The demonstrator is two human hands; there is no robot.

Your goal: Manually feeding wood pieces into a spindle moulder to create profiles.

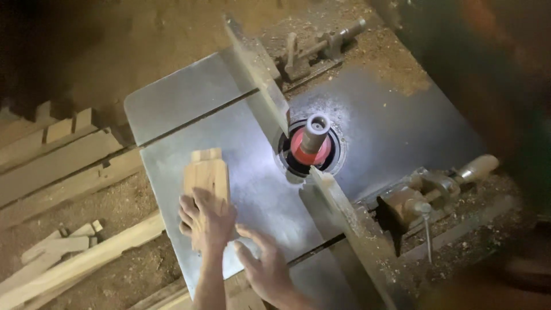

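A short wooden block [207, 172] with a stepped end lies flat on the grey metal machine table [189, 103]. My left hand [205, 219] presses down on the block's near end, fingers spread over it. My right hand [264, 265] hovers just to the right of it above the table, fingers apart and holding nothing. To the right of the block stands the upright spindle with a red cutter [311, 143] in a round table opening. A fence [261, 77] runs diagonally past the spindle.
Wooden planks [57, 161] and offcuts [63, 247] lie on the sawdust-covered floor at left. A clamp with a pale handle [436, 189] sits at the table's right edge, another clamp [321, 46] at the back. Sawdust is piled round the table.
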